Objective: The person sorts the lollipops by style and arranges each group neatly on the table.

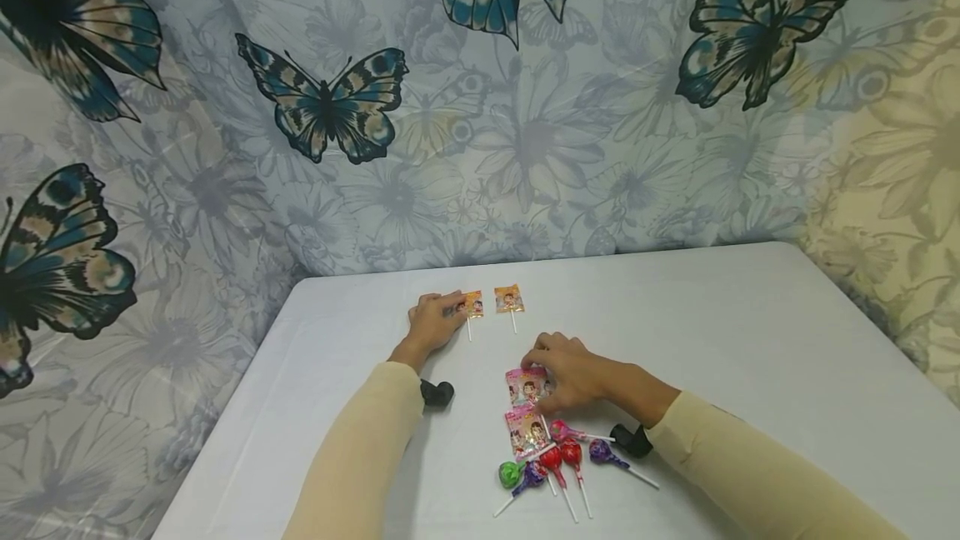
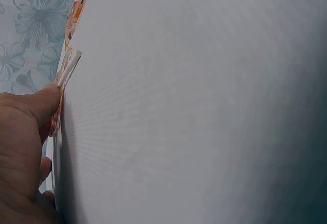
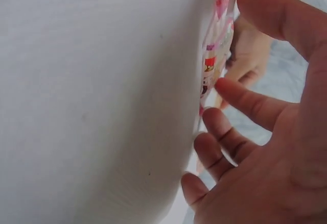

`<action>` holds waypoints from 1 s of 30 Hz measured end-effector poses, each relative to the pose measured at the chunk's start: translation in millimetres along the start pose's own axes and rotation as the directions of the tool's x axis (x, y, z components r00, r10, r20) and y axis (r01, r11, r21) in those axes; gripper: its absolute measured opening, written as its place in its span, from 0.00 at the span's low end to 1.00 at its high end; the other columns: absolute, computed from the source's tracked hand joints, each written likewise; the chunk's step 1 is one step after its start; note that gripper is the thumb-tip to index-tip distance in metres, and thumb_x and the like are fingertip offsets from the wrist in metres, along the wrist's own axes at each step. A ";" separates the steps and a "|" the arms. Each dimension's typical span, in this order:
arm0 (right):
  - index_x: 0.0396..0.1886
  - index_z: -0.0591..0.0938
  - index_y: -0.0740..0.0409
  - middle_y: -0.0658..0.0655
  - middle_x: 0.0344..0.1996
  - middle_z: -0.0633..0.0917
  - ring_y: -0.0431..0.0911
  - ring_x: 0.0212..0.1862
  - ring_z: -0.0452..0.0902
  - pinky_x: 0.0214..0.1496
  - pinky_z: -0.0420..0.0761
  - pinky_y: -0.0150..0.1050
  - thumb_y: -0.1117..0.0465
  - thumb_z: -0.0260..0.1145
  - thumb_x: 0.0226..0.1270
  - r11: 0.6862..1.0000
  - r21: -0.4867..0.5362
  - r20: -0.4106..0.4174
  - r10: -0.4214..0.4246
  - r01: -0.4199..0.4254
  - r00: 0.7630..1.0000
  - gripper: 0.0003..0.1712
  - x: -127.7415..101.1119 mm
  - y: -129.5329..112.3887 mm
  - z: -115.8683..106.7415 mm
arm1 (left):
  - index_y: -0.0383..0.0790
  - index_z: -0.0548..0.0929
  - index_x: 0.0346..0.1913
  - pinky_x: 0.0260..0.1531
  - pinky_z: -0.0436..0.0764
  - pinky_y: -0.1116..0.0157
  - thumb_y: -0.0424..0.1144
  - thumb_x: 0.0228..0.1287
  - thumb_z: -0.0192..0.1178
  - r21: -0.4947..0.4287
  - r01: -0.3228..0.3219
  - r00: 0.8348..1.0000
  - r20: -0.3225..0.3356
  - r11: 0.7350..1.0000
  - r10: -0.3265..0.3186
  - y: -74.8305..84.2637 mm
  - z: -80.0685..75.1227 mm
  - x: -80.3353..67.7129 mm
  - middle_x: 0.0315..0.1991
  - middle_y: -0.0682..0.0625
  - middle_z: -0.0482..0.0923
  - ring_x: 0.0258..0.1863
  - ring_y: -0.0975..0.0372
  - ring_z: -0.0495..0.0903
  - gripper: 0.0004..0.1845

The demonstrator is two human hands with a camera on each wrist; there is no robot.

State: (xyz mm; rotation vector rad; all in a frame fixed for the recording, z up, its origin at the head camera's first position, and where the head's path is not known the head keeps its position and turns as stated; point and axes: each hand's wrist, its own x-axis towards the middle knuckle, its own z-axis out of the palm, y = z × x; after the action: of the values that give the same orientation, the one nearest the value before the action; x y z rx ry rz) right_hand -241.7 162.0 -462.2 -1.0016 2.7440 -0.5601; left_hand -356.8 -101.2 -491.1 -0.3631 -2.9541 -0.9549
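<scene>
1. The flat orange-wrapped lollipop with a white stick [image 1: 472,307] lies at the far side of the white table [image 1: 750,340], under the fingertips of the left hand [image 1: 433,325]. That grip is released: the fingers lie nearly straight and press the wrapper down, and the left wrist view shows one fingertip [image 2: 47,99] against the stick.
2. Its long axis runs away from the person, with the wrapper at the far end and the stick pointing back toward the person.
3. Just to the right of that grip lies a second orange flat lollipop [image 1: 510,302], apart from the first and pointing the same way, so the two look like a row already laid out.
4. The right hand [image 1: 572,372] curls its fingers over the upper pink-wrapped flat lollipop [image 1: 524,385]. I judge this grip to be grasping it at the wrapper's right edge.
5. The second pink flat lollipop [image 1: 527,432] lies just nearer the person than that grip, untouched.
6. Nearer the person again sits a loose cluster of round lollipops: a green one [image 1: 511,473], two red ones [image 1: 561,458], purple ones [image 1: 600,452] and a pink one [image 1: 560,430], their sticks fanning in different directions.
7. As a judgement, only the two orange pieces are placed; both pink ones and the whole round cluster remain unsorted.
</scene>
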 end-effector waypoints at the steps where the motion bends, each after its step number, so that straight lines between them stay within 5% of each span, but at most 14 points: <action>1: 0.57 0.79 0.50 0.49 0.48 0.72 0.45 0.46 0.64 0.45 0.66 0.46 0.45 0.71 0.48 1.000 0.009 0.005 0.002 -0.002 1.000 0.34 -0.5 1.1 0.3 | 0.49 0.79 0.62 0.61 0.50 0.48 0.46 0.67 0.61 -0.002 0.001 1.000 0.001 1.000 -0.001 0.5 0.1 0.0 0.65 0.59 0.70 0.67 0.54 0.59 0.22; 9: 0.62 0.75 0.50 0.49 0.54 0.73 0.46 0.53 0.64 0.54 0.68 0.51 0.50 0.71 0.48 0.998 0.043 0.022 -0.045 0.044 0.999 0.37 -1.3 4.2 -2.0 | 0.50 0.79 0.62 0.61 0.52 0.48 0.46 0.67 0.61 0.016 -0.008 1.000 -0.009 1.000 0.008 0.1 1.7 2.6 0.64 0.59 0.71 0.66 0.53 0.59 0.22; 22: 0.60 0.76 0.54 0.46 0.42 0.73 0.44 0.44 0.65 0.46 0.69 0.44 0.52 0.72 0.46 0.999 0.047 0.008 -0.004 0.004 1.000 0.37 -2.5 0.1 -2.5 | 0.51 0.78 0.63 0.60 0.52 0.49 0.47 0.67 0.61 0.013 0.003 1.000 0.004 1.000 -0.003 -2.7 2.8 0.6 0.65 0.58 0.70 0.66 0.53 0.59 0.22; 30: 0.58 0.78 0.56 0.45 0.41 0.71 0.41 0.39 0.68 0.41 0.73 0.37 0.55 0.73 0.47 0.996 0.077 -0.029 -0.046 0.049 0.998 0.34 -2.4 3.5 -2.6 | 0.50 0.78 0.62 0.62 0.51 0.49 0.47 0.67 0.61 -0.005 0.009 1.000 0.007 1.000 -0.009 -0.5 1.2 0.4 0.65 0.59 0.70 0.66 0.54 0.59 0.22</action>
State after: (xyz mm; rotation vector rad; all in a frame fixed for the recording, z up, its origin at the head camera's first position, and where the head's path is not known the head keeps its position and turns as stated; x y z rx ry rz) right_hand -242.7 166.7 -461.2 -1.0509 2.7054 -0.6876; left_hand -357.2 -100.8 -492.4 -0.3536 -2.9625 -0.9643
